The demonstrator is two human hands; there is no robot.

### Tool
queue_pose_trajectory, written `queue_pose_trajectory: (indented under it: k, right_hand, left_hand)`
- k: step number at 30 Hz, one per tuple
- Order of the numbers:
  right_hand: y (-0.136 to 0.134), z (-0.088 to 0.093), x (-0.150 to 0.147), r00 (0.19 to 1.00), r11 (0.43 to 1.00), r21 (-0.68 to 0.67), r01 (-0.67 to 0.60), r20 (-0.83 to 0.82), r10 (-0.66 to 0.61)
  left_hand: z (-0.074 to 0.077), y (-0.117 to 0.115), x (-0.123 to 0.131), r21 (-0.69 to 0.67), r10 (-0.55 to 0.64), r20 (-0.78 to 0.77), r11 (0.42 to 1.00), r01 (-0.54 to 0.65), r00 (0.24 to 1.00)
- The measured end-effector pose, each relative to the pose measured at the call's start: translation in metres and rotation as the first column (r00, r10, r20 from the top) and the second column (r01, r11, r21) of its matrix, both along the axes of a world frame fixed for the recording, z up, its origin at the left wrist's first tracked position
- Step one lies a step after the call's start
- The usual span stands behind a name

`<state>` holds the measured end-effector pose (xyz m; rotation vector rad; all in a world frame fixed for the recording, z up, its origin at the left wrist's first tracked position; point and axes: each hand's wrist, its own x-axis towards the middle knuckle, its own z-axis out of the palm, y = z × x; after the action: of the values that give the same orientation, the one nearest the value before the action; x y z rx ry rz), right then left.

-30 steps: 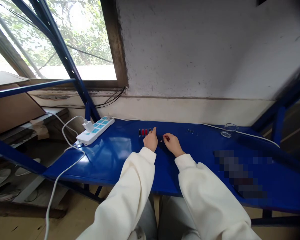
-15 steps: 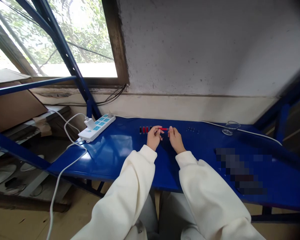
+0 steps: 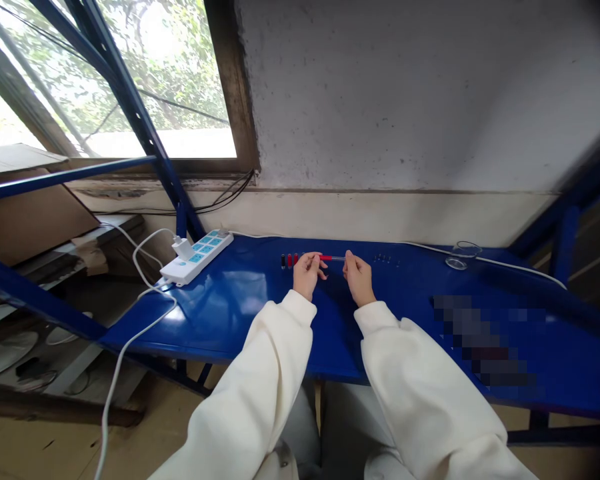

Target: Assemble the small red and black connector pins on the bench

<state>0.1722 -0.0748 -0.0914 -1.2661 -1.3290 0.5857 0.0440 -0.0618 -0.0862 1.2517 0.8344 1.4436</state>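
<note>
A slim stick with a red section and a thin greyish shaft (image 3: 338, 259) stretches between my two hands above the blue table; its exact kind is too small to tell. My left hand (image 3: 307, 272) pinches the red end. At the other end, the fingers of my right hand (image 3: 359, 275) are closed on the tip of the shaft. Just left of my left hand stand short red and black cylinders (image 3: 289, 261) in a row, partly hidden by that hand. Several tiny dark pieces (image 3: 383, 258) lie to the right of my right hand.
A white power strip (image 3: 196, 257) with a plugged-in charger lies at the table's left, its cable hanging over the edge. Clear round lids or dishes (image 3: 456, 263) sit at the back right. A pixelated dark item (image 3: 480, 340) lies on the right of the blue table (image 3: 230, 320).
My right hand has moved to the right, away from my left hand. More of the thin greyish shaft now shows between them. My left hand has stayed nearly in place.
</note>
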Motion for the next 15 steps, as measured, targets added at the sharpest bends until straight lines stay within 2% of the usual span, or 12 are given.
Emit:
queue_pose_trajectory:
  k: [3, 5, 9, 15]
  right_hand:
    - [0.0004, 0.0013, 0.0004, 0.989, 0.995, 0.031, 0.093, -0.117, -0.089]
    - [0.0004, 0.0027, -0.0005, 0.979, 0.995, 0.029, 0.095, -0.184, -0.088]
    - [-0.0005, 0.0052, -0.0043, 0.963, 0.998, -0.018, -0.054, -0.265, 0.047]
    - [-0.0044, 0.0059, -0.009, 0.936, 0.952, -0.089, -0.292, -0.232, 0.265]
  left_hand:
    - [0.001, -0.0005, 0.0004, -0.054, 0.051, -0.017, 0.997, -0.052, 0.999]
    - [0.0018, -0.0009, 0.0011, -0.074, 0.07, -0.032, 0.995, -0.072, 0.997]
    - [0.0022, -0.0013, 0.002, -0.065, 0.06, -0.051, 0.996, -0.063, 0.997]
    - [-0.0002, -0.0001, 0.0008, -0.032, 0.08, -0.053, 0.996, -0.082, 0.995]
